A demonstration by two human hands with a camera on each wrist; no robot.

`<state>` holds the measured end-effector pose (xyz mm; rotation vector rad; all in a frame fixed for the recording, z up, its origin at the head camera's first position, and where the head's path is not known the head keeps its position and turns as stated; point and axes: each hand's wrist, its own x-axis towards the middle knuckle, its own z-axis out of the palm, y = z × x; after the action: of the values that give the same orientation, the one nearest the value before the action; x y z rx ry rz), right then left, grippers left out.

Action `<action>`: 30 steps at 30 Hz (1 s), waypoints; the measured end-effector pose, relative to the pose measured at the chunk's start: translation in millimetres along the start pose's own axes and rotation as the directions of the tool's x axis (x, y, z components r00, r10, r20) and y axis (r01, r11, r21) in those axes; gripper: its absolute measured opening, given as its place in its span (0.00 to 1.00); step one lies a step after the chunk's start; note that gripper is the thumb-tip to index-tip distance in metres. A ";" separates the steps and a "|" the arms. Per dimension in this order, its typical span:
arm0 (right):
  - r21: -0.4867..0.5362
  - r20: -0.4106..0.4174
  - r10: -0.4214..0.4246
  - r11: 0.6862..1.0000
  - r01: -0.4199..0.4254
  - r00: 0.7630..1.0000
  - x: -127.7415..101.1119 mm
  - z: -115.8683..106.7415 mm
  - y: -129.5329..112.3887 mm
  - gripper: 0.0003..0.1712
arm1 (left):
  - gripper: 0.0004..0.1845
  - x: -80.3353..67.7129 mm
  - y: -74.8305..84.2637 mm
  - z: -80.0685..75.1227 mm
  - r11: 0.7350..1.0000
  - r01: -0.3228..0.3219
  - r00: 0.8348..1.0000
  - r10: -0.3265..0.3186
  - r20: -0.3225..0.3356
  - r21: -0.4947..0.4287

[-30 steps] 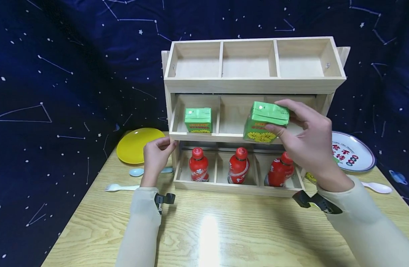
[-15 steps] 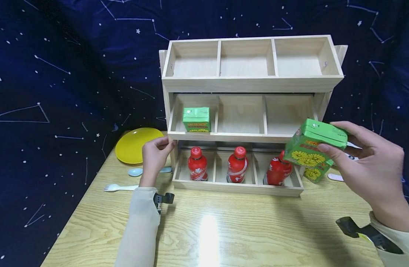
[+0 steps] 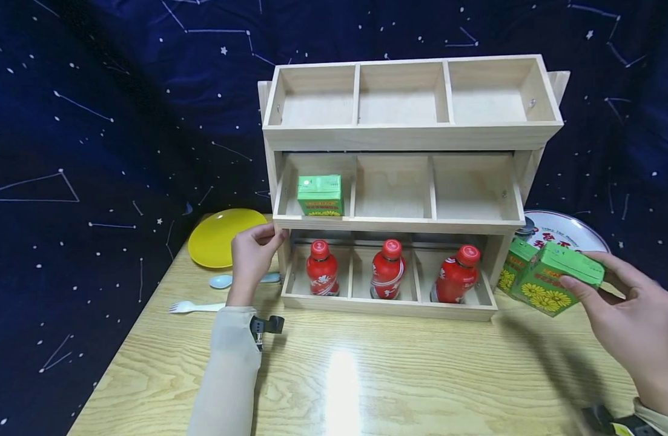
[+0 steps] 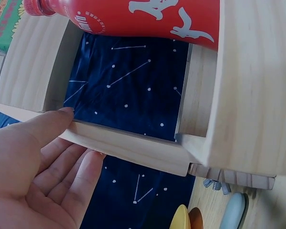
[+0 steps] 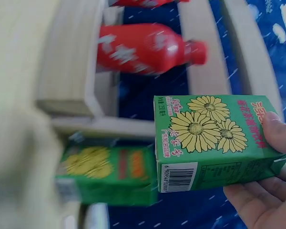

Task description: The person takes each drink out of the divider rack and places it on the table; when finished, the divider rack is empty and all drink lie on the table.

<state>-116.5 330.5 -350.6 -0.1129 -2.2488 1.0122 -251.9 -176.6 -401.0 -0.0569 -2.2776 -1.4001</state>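
Right hand [image 3: 636, 327] pinches a green carton [image 3: 557, 280] by its end, thumb under, fingers over, held off the table just right of the rack [image 3: 410, 136], beside a second carton [image 3: 512, 264]. Risk: a loose end-grip could let it tip into that carton. Long axis runs left-right, tilted, flower face toward me. Left hand [image 3: 252, 254] rests on the rack's left post, fingers relaxed.

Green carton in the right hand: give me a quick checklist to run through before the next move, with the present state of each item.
1. Right hand holds the green carton firmly: ok.
2. Carton clear of the wooden rack: ok.
3. Second carton on the table beside the rack, near the held one; touching or apart: cannot tell.
4. Left hand steadies the rack's left edge: ok.
5. Three red bottles upright in the bottom row: ok.
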 end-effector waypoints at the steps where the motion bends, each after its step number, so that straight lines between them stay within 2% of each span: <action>1: -0.010 0.002 0.013 1.000 -0.013 1.000 -1.0 0.5 6.8 0.28 | 0.17 0.0 0.5 -0.1 1.000 -0.001 1.000 0.001 -0.001 0.000; 4: -0.005 0.018 0.017 1.000 -0.017 1.000 -2.8 2.9 25.8 0.27 | 0.17 0.2 1.4 -0.3 1.000 -0.002 1.000 0.002 -0.005 0.000; 8: 0.019 0.081 0.007 1.000 -0.009 0.997 -1.9 6.5 47.1 0.25 | 0.17 0.8 1.1 -0.1 1.000 -0.009 1.000 0.009 -0.003 -0.001; 13: -0.018 0.160 0.018 1.000 -0.015 0.987 -2.0 12.4 65.7 0.27 | 0.18 0.6 0.7 0.2 1.000 -0.008 1.000 0.008 0.000 0.006; 18: 0.012 0.212 0.027 0.999 -0.031 0.977 -3.5 19.5 77.0 0.27 | 0.18 -0.1 0.5 0.0 1.000 0.002 1.000 -0.002 0.001 0.013; 30: 0.001 0.284 -0.026 1.000 0.027 0.959 -3.4 29.1 91.9 0.28 | 0.18 0.3 -0.1 -0.6 1.000 0.009 1.000 -0.009 0.003 0.014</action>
<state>-148.1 374.9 -430.3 0.0663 -2.5023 1.0673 -251.9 -177.2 -400.8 -0.0443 -2.2920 -1.3895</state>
